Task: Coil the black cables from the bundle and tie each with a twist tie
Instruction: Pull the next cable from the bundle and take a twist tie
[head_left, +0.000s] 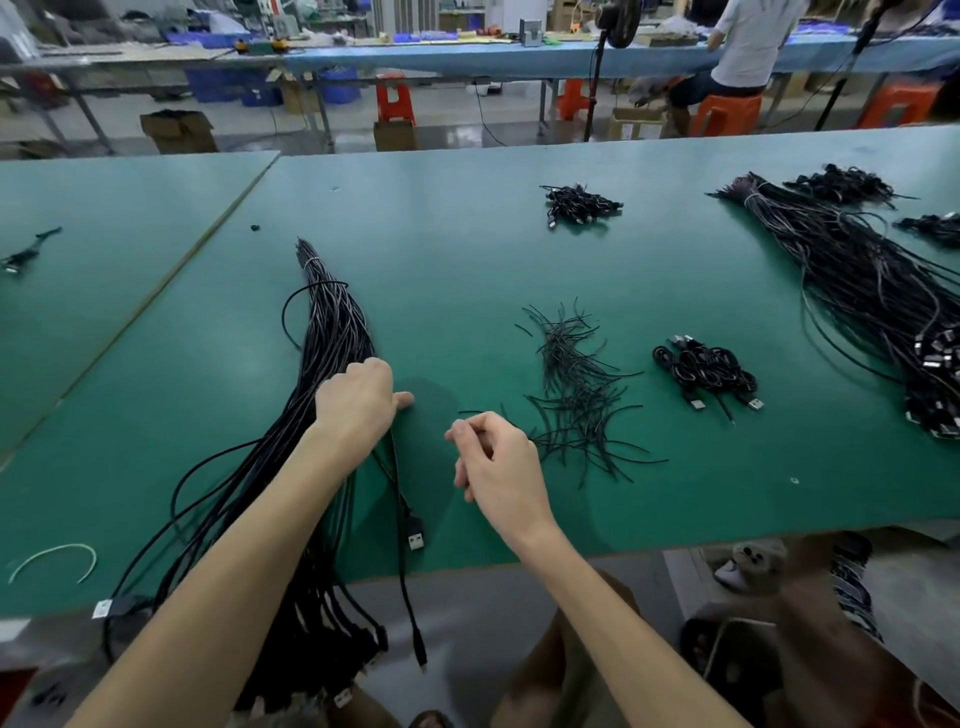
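A person's left hand (358, 400) is gripping the bundle of black cables (332, 332), which is lying on the green table (467, 260) and hanging over its near edge. Just beside it, the right hand (493, 462) is pinching a thin twist tie (470, 413). Beyond, a loose pile of twist ties (576, 384) is lying left of finished coiled cables (706, 369).

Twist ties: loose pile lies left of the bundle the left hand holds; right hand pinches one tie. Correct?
No. The head view shows the twist ties lying right of the bundle the left hand holds, not left. The right hand does pinch one tie.
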